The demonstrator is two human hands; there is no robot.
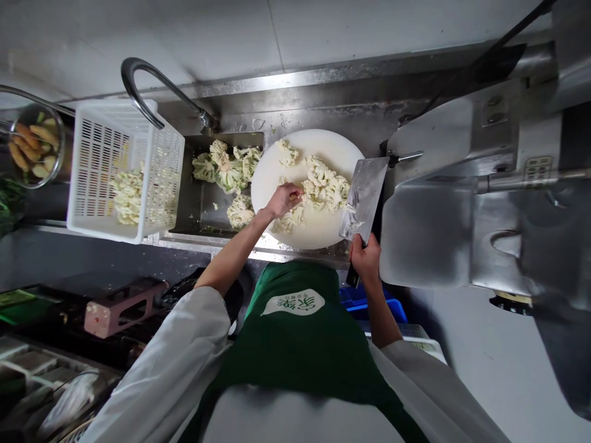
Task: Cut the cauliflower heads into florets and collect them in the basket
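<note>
Cool, fairly flat light falls over the kitchen, brightest on the round white cutting board (pixel 323 237), whose pale surface looks nearly washed out. Glare streaks the sink's steel front edge (pixel 277 253), and the cleaver blade (pixel 364 191) has a dull sheen. Shadow swallows the lower left. Wide-angle distortion stretches and bows the outer parts, the steel machine (pixel 427 234) looks soft, and the far right edge smears with blur.

A bent tap (pixel 173 84) curves in the upper left of the frame. At the far left, a round bowl (pixel 61 147) holds orange and pale food (pixel 28 146), near green leaves (pixel 10 200). A pink box (pixel 99 317) sits lower left. A big metal machine (pixel 427 234) fills the right side.
</note>
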